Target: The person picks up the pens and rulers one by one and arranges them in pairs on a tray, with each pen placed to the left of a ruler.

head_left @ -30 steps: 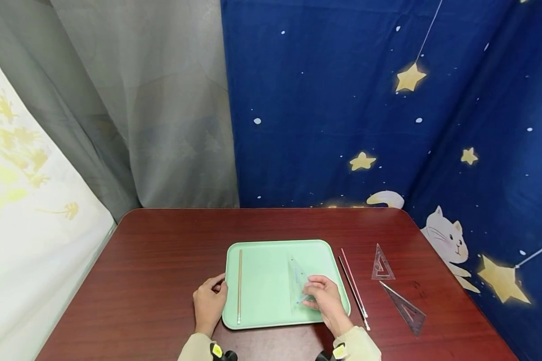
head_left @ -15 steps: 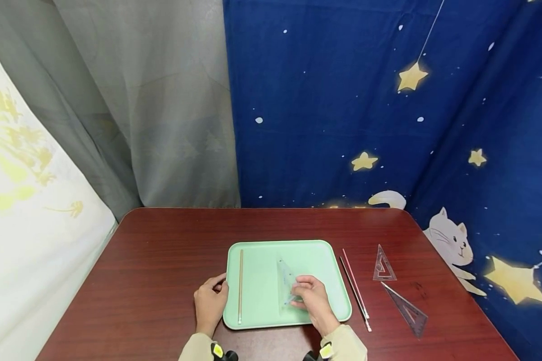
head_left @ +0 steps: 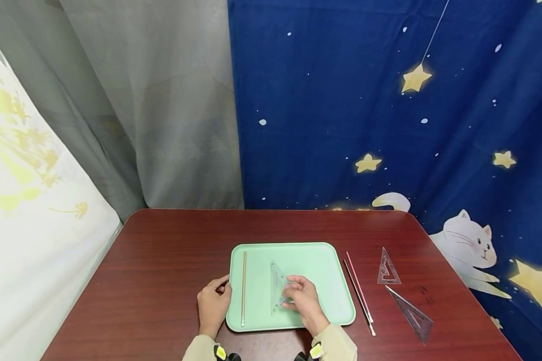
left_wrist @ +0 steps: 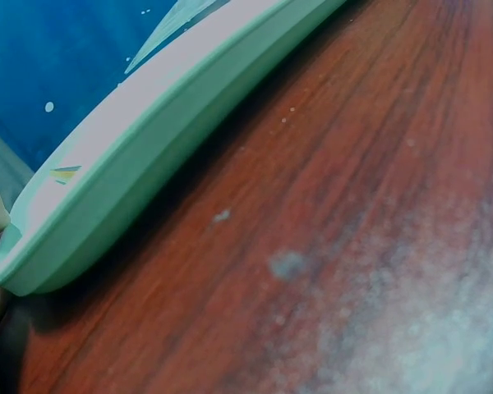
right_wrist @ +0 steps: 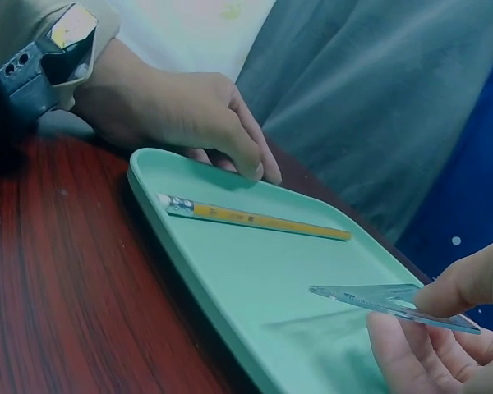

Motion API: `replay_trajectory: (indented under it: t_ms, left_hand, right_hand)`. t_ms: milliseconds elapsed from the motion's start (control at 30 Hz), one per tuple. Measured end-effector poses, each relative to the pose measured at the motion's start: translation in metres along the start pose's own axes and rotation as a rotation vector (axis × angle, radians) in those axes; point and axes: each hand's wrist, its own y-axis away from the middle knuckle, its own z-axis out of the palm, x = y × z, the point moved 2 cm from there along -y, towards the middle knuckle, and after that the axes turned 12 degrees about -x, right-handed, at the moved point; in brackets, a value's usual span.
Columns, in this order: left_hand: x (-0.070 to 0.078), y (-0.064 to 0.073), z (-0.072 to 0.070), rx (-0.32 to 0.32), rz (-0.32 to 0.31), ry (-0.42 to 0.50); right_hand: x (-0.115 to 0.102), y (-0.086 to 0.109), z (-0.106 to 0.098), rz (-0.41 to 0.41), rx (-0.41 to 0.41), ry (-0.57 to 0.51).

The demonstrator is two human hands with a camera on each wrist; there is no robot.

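A clear set square (head_left: 275, 288) is pinched by my right hand (head_left: 306, 305) between thumb and fingers. The right wrist view has this set square (right_wrist: 366, 297) held a little above the green tray (right_wrist: 230, 328), with a faint shadow below it. My left hand (head_left: 214, 307) grips the tray's left rim, thumb above and fingers below at the edge in the left wrist view. On the left part of the tray (head_left: 325, 265) lies a yellow pencil (head_left: 244, 288), its eraser end toward me.
Right of the tray, a red pencil (head_left: 359, 288) and a dark pencil (head_left: 358, 291) lie on the brown table (head_left: 171, 255). Farther right are a small clear set square (head_left: 387, 273) and a longer one (head_left: 413, 316). Curtains hang behind the table.
My right hand has moved left over the tray with the set square, toward the pencil. My left hand stays on the rim.
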Motion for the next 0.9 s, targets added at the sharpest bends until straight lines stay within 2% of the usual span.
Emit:
replay_trajectory:
  t_ms: [400,900]
  left_hand:
    - [-0.001,0.001,0.0,-0.022,-0.007,0.007]
    - [0.0,-0.001,0.001,-0.008,0.001,-0.004]
  right_hand:
    - [0.003,-0.009,0.021,-0.008,-0.013,-0.009]
    - [0.006,-0.014,0.043,-0.043,0.002,0.039]
